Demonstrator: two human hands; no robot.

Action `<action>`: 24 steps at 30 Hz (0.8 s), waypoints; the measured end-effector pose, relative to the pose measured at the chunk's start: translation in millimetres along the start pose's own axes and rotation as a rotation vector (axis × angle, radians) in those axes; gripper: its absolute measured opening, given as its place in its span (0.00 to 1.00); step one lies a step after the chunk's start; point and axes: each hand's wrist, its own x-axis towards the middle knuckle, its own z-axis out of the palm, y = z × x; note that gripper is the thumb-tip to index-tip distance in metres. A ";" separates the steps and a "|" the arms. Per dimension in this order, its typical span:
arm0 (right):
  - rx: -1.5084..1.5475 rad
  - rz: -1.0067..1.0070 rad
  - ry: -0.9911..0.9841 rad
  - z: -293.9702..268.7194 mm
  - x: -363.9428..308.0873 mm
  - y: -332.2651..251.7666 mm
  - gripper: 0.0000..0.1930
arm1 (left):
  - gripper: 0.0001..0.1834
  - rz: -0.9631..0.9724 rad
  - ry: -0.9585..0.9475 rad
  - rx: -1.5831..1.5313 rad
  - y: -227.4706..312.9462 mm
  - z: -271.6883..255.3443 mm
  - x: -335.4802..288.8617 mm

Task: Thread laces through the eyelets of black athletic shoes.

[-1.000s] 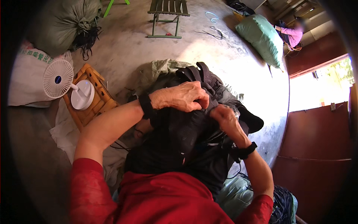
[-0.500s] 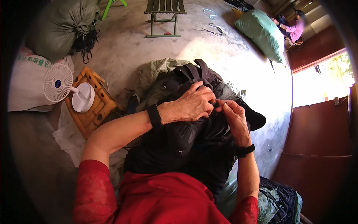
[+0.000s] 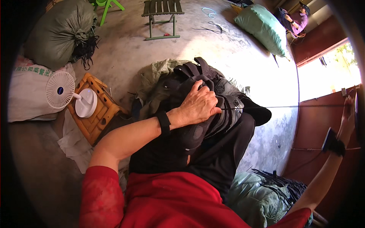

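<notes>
At frame centre, the left hand (image 3: 199,106) presses curled fingers onto a black padded fabric backpack (image 3: 213,114). A thin dark thread (image 3: 289,106) runs to the right hand (image 3: 348,110), pinched at the right edge.

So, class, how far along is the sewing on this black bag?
Done: a thread is already anchored in the black bag, running out from beneath the left hand. In hand: the left hand pins the bag while the right hand holds the thread taut, far out. Left: the seam is hidden, so remaining stitches cannot be judged.
</notes>
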 end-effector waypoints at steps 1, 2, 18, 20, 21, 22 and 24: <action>0.185 0.026 -0.002 -56.7 36.1 29.9 0.13 | 0.16 0.017 0.010 -0.008 0.0 2.1 4.5; 0.149 0.055 -0.078 -98.7 52.1 65.9 0.14 | 0.13 0.034 0.041 -0.108 0.2 7.2 8.2; 0.303 0.600 -0.641 138.6 -280.0 94.7 0.09 | 0.06 0.379 -0.224 0.163 -51.2 -78.2 12.0; 0.329 0.589 -0.765 153.4 -295.9 78.1 0.09 | 0.05 0.171 -0.726 0.154 -46.6 -78.3 45.4; 0.355 0.592 -0.818 160.6 -302.9 72.0 0.09 | 0.09 0.251 -0.651 0.076 -61.8 -73.5 41.1; 0.414 0.601 -0.848 165.5 -308.2 70.7 0.09 | 0.10 0.302 -0.616 0.058 -67.4 -72.3 37.8; 0.431 0.609 -0.883 170.6 -312.2 68.2 0.09 | 0.10 0.348 -0.579 0.038 -72.1 -65.0 33.5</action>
